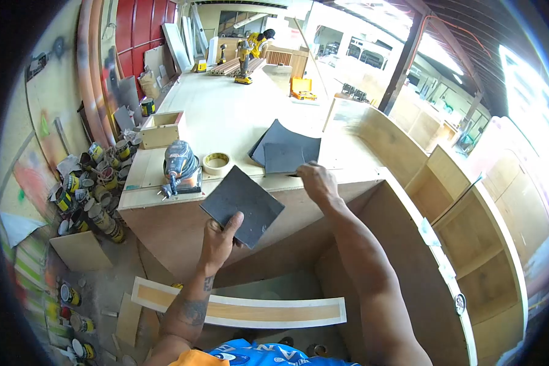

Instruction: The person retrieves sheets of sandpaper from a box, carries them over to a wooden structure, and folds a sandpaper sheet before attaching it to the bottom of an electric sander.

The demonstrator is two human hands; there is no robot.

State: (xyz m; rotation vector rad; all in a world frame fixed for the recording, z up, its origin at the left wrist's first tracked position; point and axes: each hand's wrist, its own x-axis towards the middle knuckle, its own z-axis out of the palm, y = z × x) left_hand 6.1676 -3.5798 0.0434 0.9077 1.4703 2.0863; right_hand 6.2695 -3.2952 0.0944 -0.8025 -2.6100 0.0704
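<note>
My left hand (pixel 221 238) grips a dark square sandpaper sheet (pixel 244 204), thumb on its face and fingers behind it. The sheet is held up in front of the bench edge. My right hand (pixel 318 182) is closed at the lower right edge of a second dark sandpaper sheet (pixel 283 157), which lies over a larger, curled dark sheet (pixel 277 131) on the bench top. The tips of its fingers are partly hidden. Left of these sheets are a roll of masking tape (pixel 216 163) and a corded electric sander (pixel 182 165).
An open wooden box (pixel 163 129) stands on the pale bench top (pixel 207 110). Farther back are a cordless drill (pixel 243 64), an orange case (pixel 302 88) and a person in yellow (pixel 259 43). Paint cans (pixel 104 219) crowd the left floor. A curved cabinet (pixel 470 244) stands right; a white-edged curved panel (pixel 256 311) lies below.
</note>
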